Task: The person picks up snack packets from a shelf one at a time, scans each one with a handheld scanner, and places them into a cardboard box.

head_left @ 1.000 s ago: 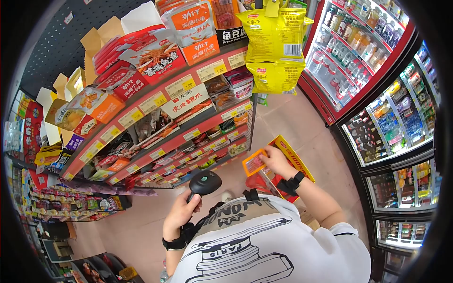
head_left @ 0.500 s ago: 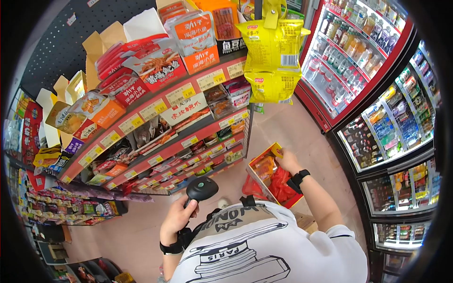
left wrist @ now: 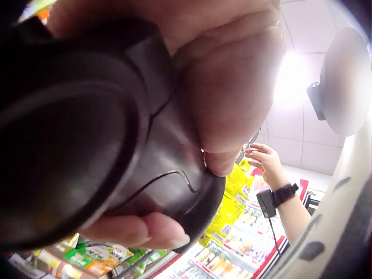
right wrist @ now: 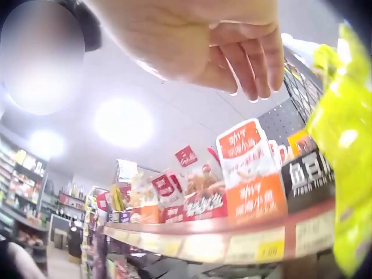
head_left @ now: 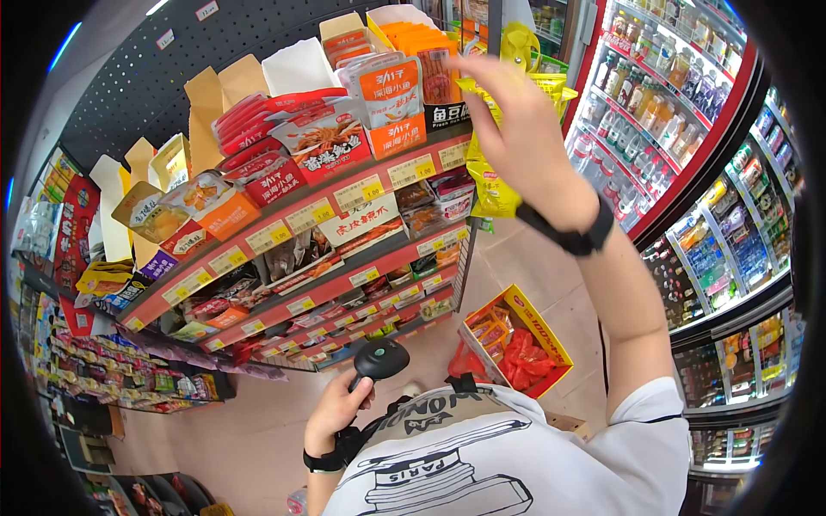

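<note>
My left hand (head_left: 334,406) grips the handle of a black barcode scanner (head_left: 382,359) in front of the chest; in the left wrist view the scanner (left wrist: 64,151) fills much of the picture. Raised to the top shelf, my right hand (head_left: 527,129) reaches toward the orange snack packets (head_left: 422,41) in the box with the black front label (head_left: 446,116). Its fingers are loosely extended, with nothing held, in the right wrist view. Below, a yellow-and-red carton (head_left: 551,341) holds orange packets (head_left: 490,334) and a red plastic bag (head_left: 527,361).
Yellow snack bags (head_left: 493,193) hang at the shelf end, right beside the right hand. Other snack boxes, such as the white-and-orange fish packets (head_left: 387,90), line the red-edged shelf (head_left: 297,225). Lit drink fridges (head_left: 662,77) stand along the right.
My right hand lowered an orange packet into the carton, let it go, then rose to the top shelf. The left hand still holds the scanner in about the same place.
</note>
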Available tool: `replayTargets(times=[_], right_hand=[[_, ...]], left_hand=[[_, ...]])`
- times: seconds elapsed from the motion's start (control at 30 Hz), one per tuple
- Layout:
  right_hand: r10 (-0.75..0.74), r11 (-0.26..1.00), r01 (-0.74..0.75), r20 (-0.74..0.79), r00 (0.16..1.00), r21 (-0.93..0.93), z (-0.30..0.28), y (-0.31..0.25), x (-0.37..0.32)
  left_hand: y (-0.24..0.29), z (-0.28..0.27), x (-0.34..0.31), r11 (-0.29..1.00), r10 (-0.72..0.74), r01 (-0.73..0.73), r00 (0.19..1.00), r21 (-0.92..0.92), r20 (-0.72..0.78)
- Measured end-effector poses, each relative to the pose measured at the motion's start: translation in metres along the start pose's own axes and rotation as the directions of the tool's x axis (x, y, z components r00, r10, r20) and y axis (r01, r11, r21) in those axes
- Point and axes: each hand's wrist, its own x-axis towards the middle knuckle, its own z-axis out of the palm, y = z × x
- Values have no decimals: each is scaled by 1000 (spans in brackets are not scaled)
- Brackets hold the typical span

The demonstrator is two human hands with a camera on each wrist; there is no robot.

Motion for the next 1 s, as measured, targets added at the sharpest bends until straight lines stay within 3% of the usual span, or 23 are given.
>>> replayTargets(times=[0.1,0.17,0.2,0.27,0.3,0.37,0.4,0.5,0.53,0.77,0.83,0.87,0.9,0.93,1.0], right_hand=[[-89,989,87,-12,996,-121,33,26,37],[-116,944,134,77,990,-301,56,46,43],[-121,944,137,72,990,-300,65,55,42],[12,930,86,262,965,-357,73,63,40],[7,931,88,259,966,-355,75,69,38],[128,937,25,410,903,-348,70,67,35],[73,939,57,357,931,-340,68,65,32],[97,922,43,336,937,-386,60,58,30],[-10,906,114,249,968,-407,59,56,29],[25,921,41,164,986,-388,21,48,35],[40,968,-65,-107,993,-242,-6,35,33],[40,968,-64,-103,994,-241,-14,29,29],[146,988,-134,-210,967,70,-21,22,23],[278,911,-162,-275,920,380,-28,14,14],[557,652,-508,98,824,562,-43,-3,-18]], left_hand=[[1,1,-5,1000,-13,13,1000,-5,-18],[-2,0,-7,1000,-8,8,1000,-11,-23],[-5,-1,-8,1000,-6,5,1000,-19,-25],[-7,-2,-11,1000,-1,0,999,-21,-36],[-8,-3,-12,1000,2,-3,999,-21,-41],[-10,-5,-14,1000,-16,15,998,-18,-61],[-11,-6,-15,1000,-15,14,998,-20,-63],[-15,-5,-15,999,-27,25,997,-39,-75],[-14,-5,-15,999,-26,25,997,-22,-74],[-7,-2,-10,1000,-1,0,999,-11,-40],[-4,-2,-10,1000,-7,6,999,-10,-37],[-4,-1,-9,1000,-10,9,999,-9,-36],[-4,-1,-9,1000,-11,11,999,-13,-36],[-5,-1,-8,1000,-11,11,999,-13,-35],[-5,-1,-7,1000,-14,14,999,-10,-35]])
